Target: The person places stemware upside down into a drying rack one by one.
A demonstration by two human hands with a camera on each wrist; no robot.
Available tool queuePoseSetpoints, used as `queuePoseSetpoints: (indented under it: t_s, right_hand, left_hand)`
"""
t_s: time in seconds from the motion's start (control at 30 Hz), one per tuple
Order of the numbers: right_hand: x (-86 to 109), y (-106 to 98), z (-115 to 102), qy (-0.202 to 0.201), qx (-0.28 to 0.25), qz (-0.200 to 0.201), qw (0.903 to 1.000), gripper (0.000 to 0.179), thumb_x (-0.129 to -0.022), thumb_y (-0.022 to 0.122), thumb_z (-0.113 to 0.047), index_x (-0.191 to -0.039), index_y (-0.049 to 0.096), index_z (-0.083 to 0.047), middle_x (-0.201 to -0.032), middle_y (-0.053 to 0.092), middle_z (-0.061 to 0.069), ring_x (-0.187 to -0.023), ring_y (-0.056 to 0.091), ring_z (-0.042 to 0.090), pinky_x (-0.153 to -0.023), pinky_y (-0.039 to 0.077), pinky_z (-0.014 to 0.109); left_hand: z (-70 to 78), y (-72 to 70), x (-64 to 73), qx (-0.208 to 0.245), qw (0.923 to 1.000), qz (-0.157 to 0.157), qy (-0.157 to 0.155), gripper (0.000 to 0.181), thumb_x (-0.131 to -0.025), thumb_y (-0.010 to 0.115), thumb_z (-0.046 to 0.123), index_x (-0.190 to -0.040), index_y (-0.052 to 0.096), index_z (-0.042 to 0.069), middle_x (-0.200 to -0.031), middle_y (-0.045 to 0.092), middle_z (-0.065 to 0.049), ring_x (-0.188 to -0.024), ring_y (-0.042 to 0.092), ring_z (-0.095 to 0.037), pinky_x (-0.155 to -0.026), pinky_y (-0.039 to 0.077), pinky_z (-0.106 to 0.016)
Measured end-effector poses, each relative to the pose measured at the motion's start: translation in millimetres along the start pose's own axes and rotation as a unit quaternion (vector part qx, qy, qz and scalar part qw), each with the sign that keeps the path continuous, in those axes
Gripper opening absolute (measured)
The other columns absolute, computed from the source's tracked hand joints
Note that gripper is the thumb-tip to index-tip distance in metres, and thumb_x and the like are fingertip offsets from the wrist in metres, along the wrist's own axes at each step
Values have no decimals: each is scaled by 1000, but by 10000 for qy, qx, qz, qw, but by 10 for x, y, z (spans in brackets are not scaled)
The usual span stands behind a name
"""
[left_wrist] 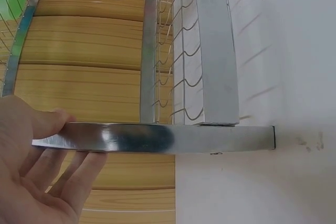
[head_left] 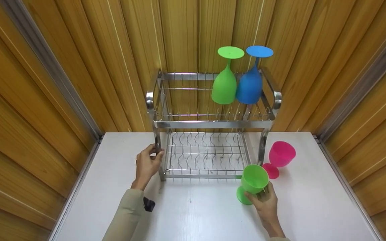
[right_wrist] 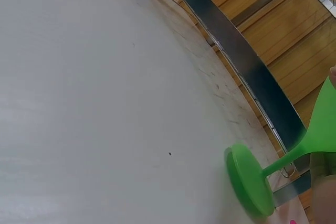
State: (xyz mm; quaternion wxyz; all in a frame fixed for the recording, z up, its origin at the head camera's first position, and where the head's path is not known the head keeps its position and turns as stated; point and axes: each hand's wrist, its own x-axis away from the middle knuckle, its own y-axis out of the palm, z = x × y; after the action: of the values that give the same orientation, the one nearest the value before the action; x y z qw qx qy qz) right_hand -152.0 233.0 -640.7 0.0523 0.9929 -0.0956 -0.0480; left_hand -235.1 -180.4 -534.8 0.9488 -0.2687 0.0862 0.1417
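Observation:
My left hand (head_left: 147, 166) pinches the left front post of a two-tier metal dish rack (head_left: 213, 125); the left wrist view shows the thumb on one side of the post (left_wrist: 131, 138) and fingers on the other. At the rack's right front corner, my right hand (head_left: 267, 203) holds a green plastic goblet (head_left: 254, 179) by its bowl, mouth up. Its round foot (right_wrist: 252, 179) is at or just above the table; I cannot tell whether they touch. Upside down on the upper tier stand another green goblet (head_left: 224, 87) and a blue goblet (head_left: 249, 87), side by side.
A pink goblet (head_left: 282, 154) stands upright on the white table (head_left: 193, 214), right of the rack. The lower tier (head_left: 206, 154) has wavy wire dividers. Wood-look panels (head_left: 193, 33) rise behind and on both sides.

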Motion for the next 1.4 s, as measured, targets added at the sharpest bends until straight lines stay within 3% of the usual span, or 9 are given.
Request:
queuePoseSetpoints:
  t_s: [0.23, 0.5, 0.6, 0.73, 1.07, 1.27, 1.4]
  right_hand:
    - [-11, 15, -133, -331, -184, -177, 9991, 88, -82, 78, 20, -158, 36, 3, -147, 54, 3, -136, 57, 3, -116, 45, 17]
    - [-10, -6, -326, -659, -366, -515, 9958, 95, -79, 75, 26, -161, 34, 3, -151, 54, 4, -140, 56, 4, -119, 42, 22]
    - [-18, -18, -385, -709, -381, -577, 9951, 95, -77, 75, 27, -160, 35, 4, -151, 54, 5, -140, 57, 5, -120, 42, 23]
    - [-28, -31, -466, -778, -290, -647, 9944, 95, -76, 77, 28, -159, 36, 6, -150, 53, 5, -139, 57, 4, -119, 44, 25]
    - [-44, -74, -687, -1261, 489, -650, 9887, 95, -73, 85, 23, -156, 42, 6, -150, 55, -1, -138, 56, 0, -117, 44, 22]
    - [-61, -98, -829, -1847, 899, -861, 9749, 95, -68, 90, 20, -152, 50, 2, -147, 61, 6, -137, 60, 7, -117, 45, 19]
    - [-71, -113, -933, -2161, 1251, -925, 9639, 94, -66, 93, 17, -150, 54, 0, -144, 64, 4, -132, 63, 7, -112, 49, 16]
  left_hand:
    - [4, -50, -29, 282, 9995, -157, -22, 25, -98, 77, 6, -123, 73, 2, -116, 79, -19, -92, 81, -33, -75, 69, -39]
    - [31, -111, -10, 610, 9980, -26, -153, 36, -95, 77, 3, -130, 69, 1, -123, 75, -21, -104, 79, -40, -79, 69, -32]
    - [52, -145, 12, 660, 9977, 64, -113, 39, -95, 76, 2, -133, 68, 1, -128, 74, -21, -107, 78, -40, -84, 69, -36]
    - [74, -206, 43, 463, 9987, 207, 1, 41, -95, 77, 5, -134, 67, 2, -133, 72, -20, -113, 75, -42, -95, 65, -51]
    - [228, -355, 169, 304, 9988, 235, 290, 42, -95, 78, 7, -136, 66, 2, -138, 68, -20, -119, 71, -45, -100, 61, -59]
    - [372, -363, 326, 354, 9979, -9, 535, 44, -95, 79, 7, -137, 66, 2, -138, 68, -18, -120, 71, -43, -102, 60, -59]
    - [476, -341, 416, 450, 9962, -240, 705, 44, -95, 79, 8, -137, 66, 5, -138, 68, -16, -120, 71, -42, -104, 60, -57]
